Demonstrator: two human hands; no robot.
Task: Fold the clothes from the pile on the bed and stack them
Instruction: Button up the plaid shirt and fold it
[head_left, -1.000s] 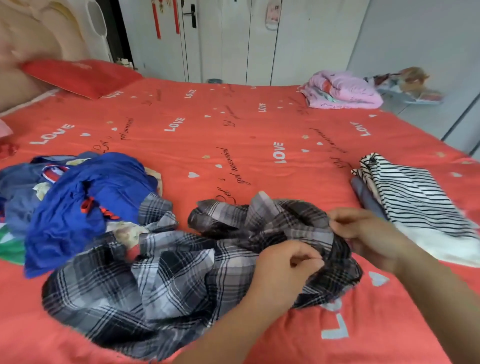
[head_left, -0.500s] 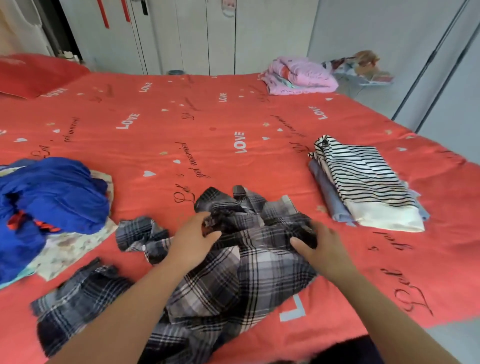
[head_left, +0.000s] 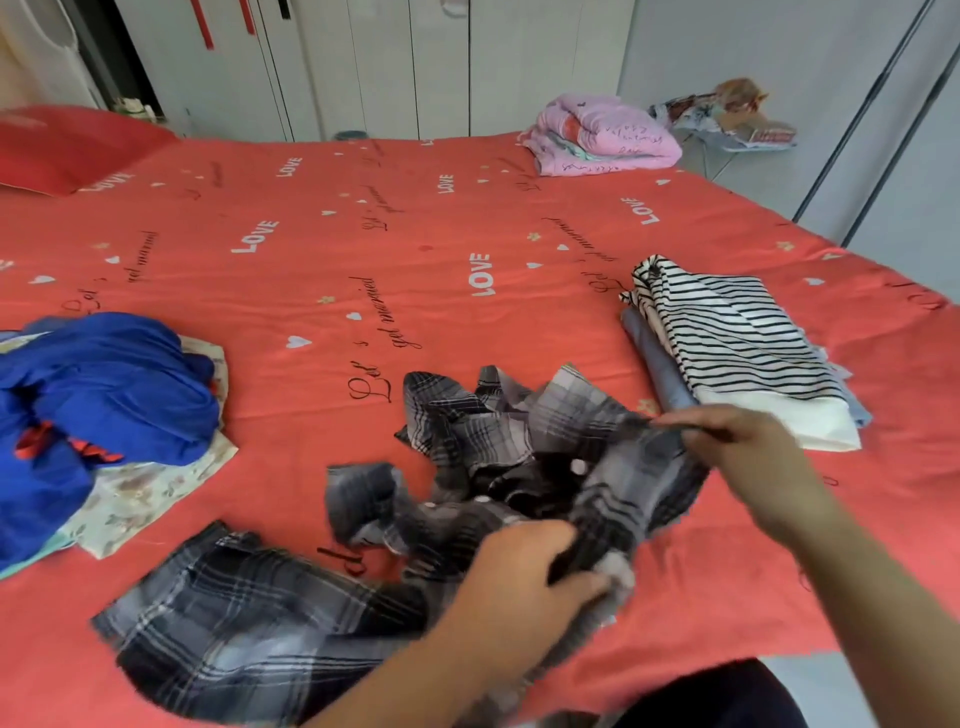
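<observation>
a crumpled grey plaid shirt (head_left: 498, 457) lies near the bed's front edge; the left hand (head_left: 524, 577) has its grip clenched on bunched cloth, and the right hand (head_left: 748, 447), blurred, seems to pinch an edge. best to draw the edges apart and spread it flat before folding. the red bedcover (head_left: 363, 234) reads "love".

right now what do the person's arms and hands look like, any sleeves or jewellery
Both forearms are bare as far as the frame shows: no sleeves and no gloves. The left hand and right hand show no ring, watch or bracelet, though motion blur could hide something small.
</observation>
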